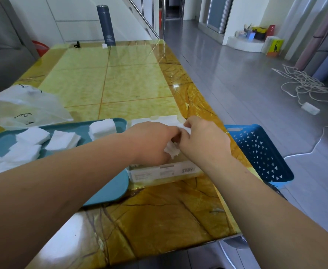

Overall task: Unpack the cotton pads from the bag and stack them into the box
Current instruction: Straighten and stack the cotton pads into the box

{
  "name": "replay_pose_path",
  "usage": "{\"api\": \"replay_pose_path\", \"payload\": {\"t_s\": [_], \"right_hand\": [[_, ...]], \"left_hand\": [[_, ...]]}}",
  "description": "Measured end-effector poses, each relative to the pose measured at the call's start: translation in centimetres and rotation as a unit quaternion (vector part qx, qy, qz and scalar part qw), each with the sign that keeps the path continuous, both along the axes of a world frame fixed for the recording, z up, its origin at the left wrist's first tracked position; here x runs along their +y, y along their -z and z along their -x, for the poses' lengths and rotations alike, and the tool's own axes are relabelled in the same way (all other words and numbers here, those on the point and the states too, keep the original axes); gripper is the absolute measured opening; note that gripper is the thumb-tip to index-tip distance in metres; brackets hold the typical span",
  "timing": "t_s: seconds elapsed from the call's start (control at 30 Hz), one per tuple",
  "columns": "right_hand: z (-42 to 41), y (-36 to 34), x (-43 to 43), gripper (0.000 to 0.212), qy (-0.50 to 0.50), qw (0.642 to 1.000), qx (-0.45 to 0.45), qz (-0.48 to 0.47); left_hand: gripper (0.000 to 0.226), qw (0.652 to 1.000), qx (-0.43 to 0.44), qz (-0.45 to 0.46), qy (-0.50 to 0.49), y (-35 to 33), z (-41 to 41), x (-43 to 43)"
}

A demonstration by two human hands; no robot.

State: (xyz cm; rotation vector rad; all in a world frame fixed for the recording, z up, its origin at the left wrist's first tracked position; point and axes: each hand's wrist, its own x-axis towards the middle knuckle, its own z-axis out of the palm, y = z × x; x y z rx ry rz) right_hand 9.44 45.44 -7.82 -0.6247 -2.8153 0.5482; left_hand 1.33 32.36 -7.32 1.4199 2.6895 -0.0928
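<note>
1. While both hands meet above the box point(165, 172), the left hand point(155, 144) has its fingers curled round a wad of cotton pads point(171, 151). The ragged lower edge of the wad shows below the knuckles.
2. Right hand point(203, 140): it lies just right of the left hand and touches it. Its fingers are bent down onto the upper edge of the same wad and pinch it. The fingertips are mostly hidden.
3. Box: white, low and open at the top, it sits on the table point(139, 82) near the right edge. The near wall carries a barcode label. A white lid point(165, 119) lies flat on the far side. The hands cover the interior, so its contents cannot be told.
4. Teal tray point(108, 189): it lies just left of the box. It carries loose pads point(62, 140) in several untidy heaps, and one neater stack point(102, 129) sits at its far right corner.
5. Bag point(25, 107): translucent plastic with black markings, it lies crumpled on the table at the tray's far left rim.
6. Blue basket point(260, 152): perforated, it sits beyond the table's right edge, lower than the tabletop.
7. Far end of the table: a dark flask point(106, 26) stands upright, with a small white scrap point(104, 45) at its foot. A black clip point(77, 44) lies to their left.
8. Floor, far right: a white cable point(302, 82) lies in a tangle.
</note>
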Motion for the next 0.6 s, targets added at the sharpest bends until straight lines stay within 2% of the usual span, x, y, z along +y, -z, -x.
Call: {"api": "replay_pose_path", "payload": {"t_s": [0.27,0.47,0.6], "right_hand": [[-0.1,0.0,0.1,0.033,-0.006,1.0,-0.004,0.03],[-0.1,0.4,0.4,0.03,0.007,0.998,0.016,0.055],[-0.1,0.3,0.5,0.025,0.011,0.999,0.009,0.034]], "left_hand": [[0.038,0.997,-0.041,-0.067,-0.023,0.5,0.4,-0.3],[0.01,0.999,-0.008,0.011,0.034,0.0,-0.5,-0.4],[0.03,0.996,0.039,0.069,0.047,-0.4,-0.6,0.3]]}}
